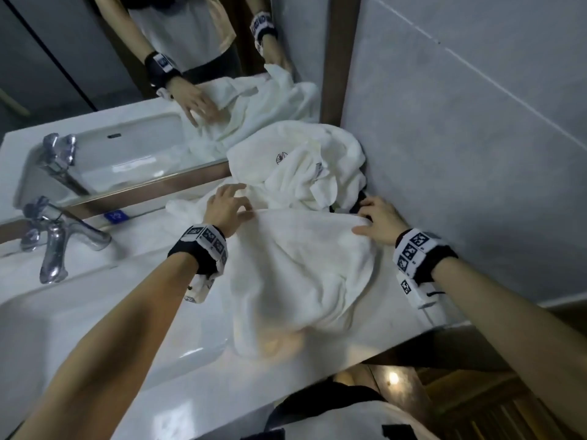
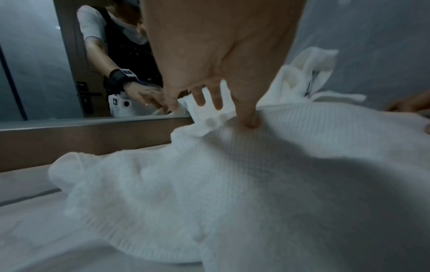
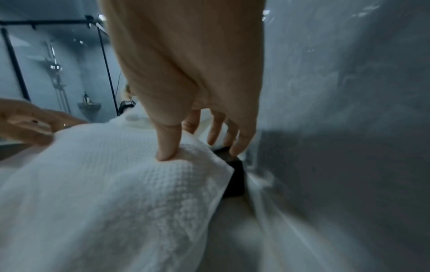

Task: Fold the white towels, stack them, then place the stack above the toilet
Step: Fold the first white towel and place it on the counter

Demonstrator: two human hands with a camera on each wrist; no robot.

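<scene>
A white waffle-weave towel [image 1: 301,265] lies spread on the white counter [image 1: 365,341], its near end hanging over the front edge. My left hand [image 1: 227,203] pinches the far left corner, thumb pressed on top [image 2: 249,121] and fingers behind the hem. My right hand [image 1: 368,222] pinches the far right corner the same way, thumb [image 3: 166,154] on the cloth and fingers past the edge. The far edge runs straight between both hands. Behind it, a crumpled pile of white towels [image 1: 305,160] with a dark logo fills the back corner.
A dark object [image 3: 235,184] sits under the pile by the grey wall [image 1: 476,154] on the right. The sink basin [image 1: 95,328] and chrome faucet [image 1: 54,242] are to the left. A mirror [image 1: 95,74] stands along the back of the counter.
</scene>
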